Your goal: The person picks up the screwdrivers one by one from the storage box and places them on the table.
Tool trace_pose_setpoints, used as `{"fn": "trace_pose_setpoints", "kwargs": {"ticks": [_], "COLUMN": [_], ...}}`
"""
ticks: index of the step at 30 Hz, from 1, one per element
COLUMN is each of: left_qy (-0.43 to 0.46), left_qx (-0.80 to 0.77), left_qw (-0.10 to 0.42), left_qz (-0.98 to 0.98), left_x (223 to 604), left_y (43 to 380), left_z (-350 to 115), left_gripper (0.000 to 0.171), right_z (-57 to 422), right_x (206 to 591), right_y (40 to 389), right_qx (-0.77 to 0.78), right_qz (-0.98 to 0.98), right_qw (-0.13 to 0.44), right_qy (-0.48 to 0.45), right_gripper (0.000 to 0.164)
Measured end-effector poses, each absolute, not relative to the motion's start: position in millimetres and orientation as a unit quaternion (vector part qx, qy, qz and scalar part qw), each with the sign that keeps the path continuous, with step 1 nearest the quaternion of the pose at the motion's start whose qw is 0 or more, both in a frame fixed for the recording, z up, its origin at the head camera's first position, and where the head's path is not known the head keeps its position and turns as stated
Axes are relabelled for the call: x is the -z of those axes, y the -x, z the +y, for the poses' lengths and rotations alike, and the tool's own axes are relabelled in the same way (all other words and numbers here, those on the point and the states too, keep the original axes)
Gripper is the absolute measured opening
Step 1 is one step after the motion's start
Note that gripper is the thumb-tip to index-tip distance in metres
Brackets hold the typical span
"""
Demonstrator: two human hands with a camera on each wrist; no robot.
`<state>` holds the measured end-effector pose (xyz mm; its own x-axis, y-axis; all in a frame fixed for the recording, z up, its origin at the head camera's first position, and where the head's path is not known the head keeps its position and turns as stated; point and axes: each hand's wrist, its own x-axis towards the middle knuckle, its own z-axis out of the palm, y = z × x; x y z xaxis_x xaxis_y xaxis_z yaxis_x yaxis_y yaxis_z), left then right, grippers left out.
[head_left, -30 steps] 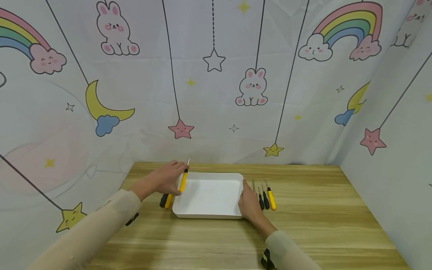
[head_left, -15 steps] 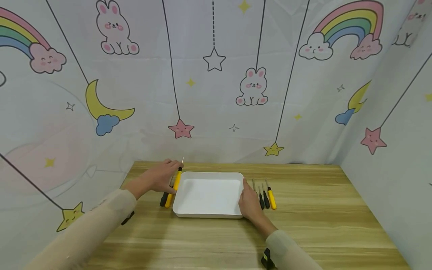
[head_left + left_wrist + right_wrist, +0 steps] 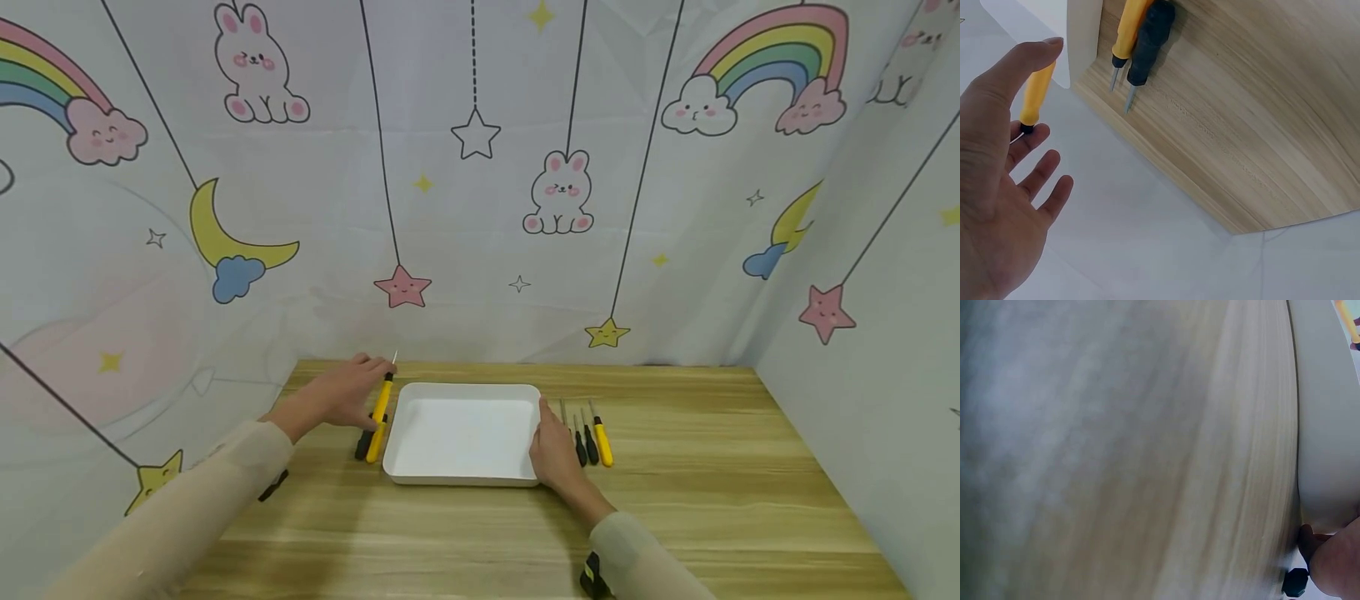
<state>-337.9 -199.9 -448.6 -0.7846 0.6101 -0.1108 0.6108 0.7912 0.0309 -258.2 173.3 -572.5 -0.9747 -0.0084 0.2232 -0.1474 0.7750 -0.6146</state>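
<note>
My left hand (image 3: 337,397) pinches a yellow-handled screwdriver (image 3: 383,402) between thumb and fingers, its thin shaft pointing up and away. In the left wrist view the handle (image 3: 1037,94) of this screwdriver spans from thumb to index finger, while the other fingers are spread. Below and beside it, another yellow screwdriver (image 3: 1129,30) and a black one (image 3: 1149,42) lie side by side on the table. My right hand (image 3: 555,452) grips the right edge of a shallow white tray (image 3: 462,481), which has nothing inside. The tray wall (image 3: 1325,406) fills the right wrist view's right side.
Right of the tray lie several more screwdrivers, among them a yellow one (image 3: 603,442) and a black one (image 3: 591,448). The wood-grain table (image 3: 697,467) ends at a patterned cloth backdrop (image 3: 480,242) behind and at both sides.
My left hand has moved left with the yellow screwdriver, from over the tray's left rim to outside it, above the lying screwdrivers. The right hand and tray have stayed put.
</note>
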Motion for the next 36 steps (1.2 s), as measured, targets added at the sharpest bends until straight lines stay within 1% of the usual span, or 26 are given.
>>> {"fn": "trace_pose_setpoints", "kwargs": {"ticks": [17,25,36], "left_qy": [-0.307,-0.29,-0.29], "left_qx": [0.026,0.02,0.04], "left_qw": [0.057,0.067,0.08], "left_qz": [0.95,0.955,0.953], "left_x": [454,452,459], "left_y": [339,336,336], "left_z": [-218,-222,-228], "left_gripper": [0.098,0.099,0.096], "right_z": [173,173,174], "right_x": [573,571,573], "right_y": [258,258,257], "right_qx": [-0.33,-0.335,-0.338], "right_qz": [-0.936,-0.935,-0.935], "right_qw": [0.111,0.108,0.101], "right_qy": [-0.042,-0.04,-0.035], "right_gripper": [0.051,0.051,0.052]}}
